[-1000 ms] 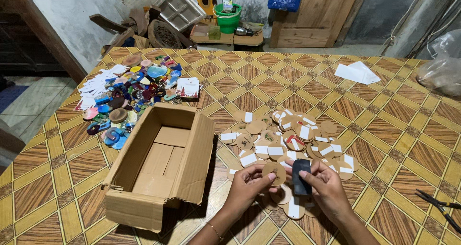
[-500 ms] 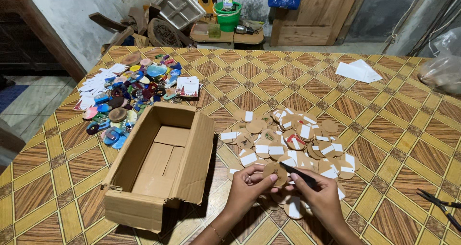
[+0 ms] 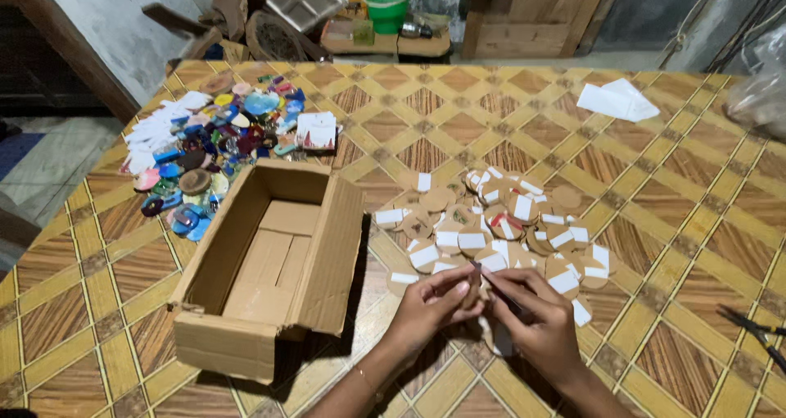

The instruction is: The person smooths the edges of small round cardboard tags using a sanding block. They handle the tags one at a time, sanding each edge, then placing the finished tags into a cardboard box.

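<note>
A second ago the right hand held a dark flat piece out in the open. Now both hands have come together, and the left hand pinches a small brown round piece between them, right by the pile of round brown discs on the tabletop. The dark piece is mostly hidden now, so I cannot tell what the right grip holds. The open cardboard box sits just left.
</note>
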